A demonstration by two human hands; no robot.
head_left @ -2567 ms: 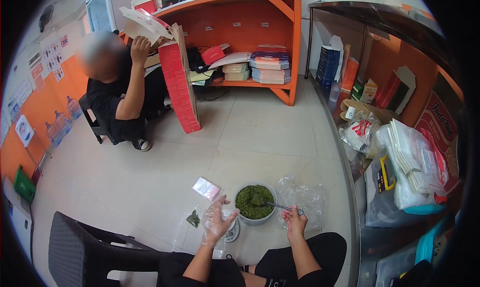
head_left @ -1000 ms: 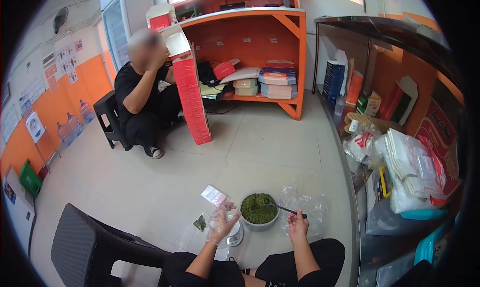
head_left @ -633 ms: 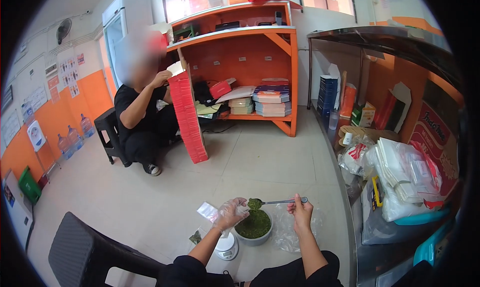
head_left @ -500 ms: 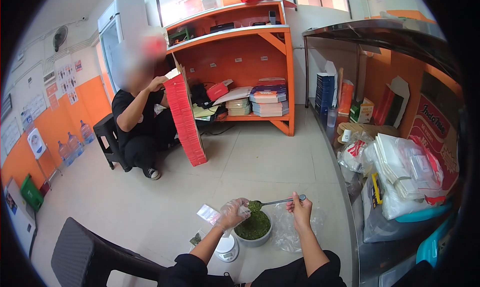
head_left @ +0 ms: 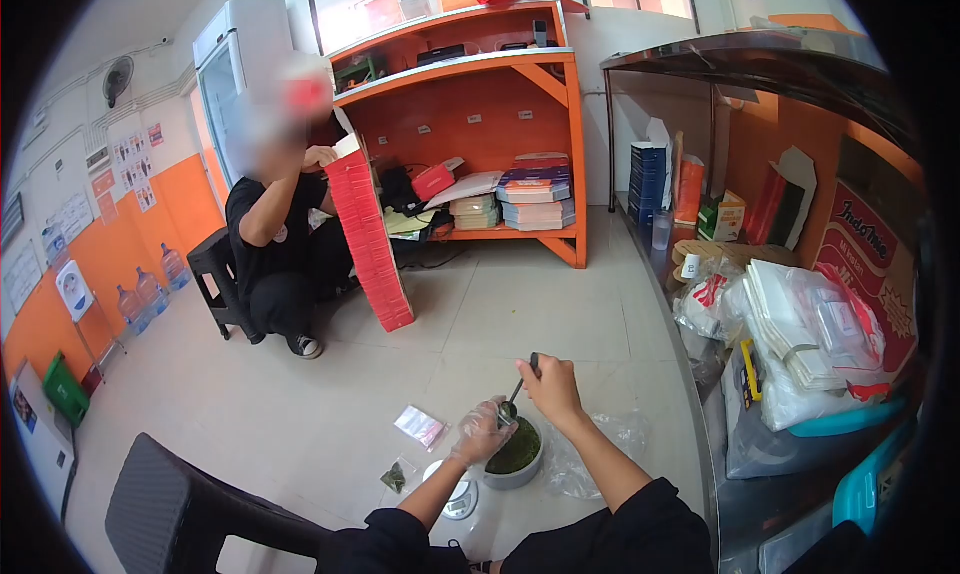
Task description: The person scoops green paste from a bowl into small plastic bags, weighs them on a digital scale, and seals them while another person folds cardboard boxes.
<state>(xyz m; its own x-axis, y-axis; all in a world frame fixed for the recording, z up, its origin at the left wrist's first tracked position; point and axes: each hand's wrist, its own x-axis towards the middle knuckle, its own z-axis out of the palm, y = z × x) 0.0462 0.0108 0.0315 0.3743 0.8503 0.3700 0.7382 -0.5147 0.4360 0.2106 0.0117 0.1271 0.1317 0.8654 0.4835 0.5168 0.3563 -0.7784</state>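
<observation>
My left hand (head_left: 484,432), in a clear plastic glove, is closed at the left rim of a grey bowl (head_left: 527,472) holding chopped green stuff (head_left: 517,450). What its fingers grip is too small to make out. My right hand (head_left: 552,387), bare, grips the dark handle of a spoon (head_left: 517,390), which slants down to my left fingers. Left of the bowl is a white scale (head_left: 461,500), partly behind my left forearm. A small bag with green contents (head_left: 394,477) and a stack of clear packets (head_left: 419,426) lie on the floor.
A crumpled plastic bag (head_left: 597,456) lies right of the bowl. A black stool (head_left: 180,504) stands at left. Across the floor a seated co-worker (head_left: 282,244) holds a tall red stack (head_left: 370,239). A steel table (head_left: 690,444) with bags and boxes runs along the right.
My right hand has moved left and up, tilting the spoon from nearly level to steep. Its green-loaded end has come down to my left fingers. The small green bag shows more fully.
</observation>
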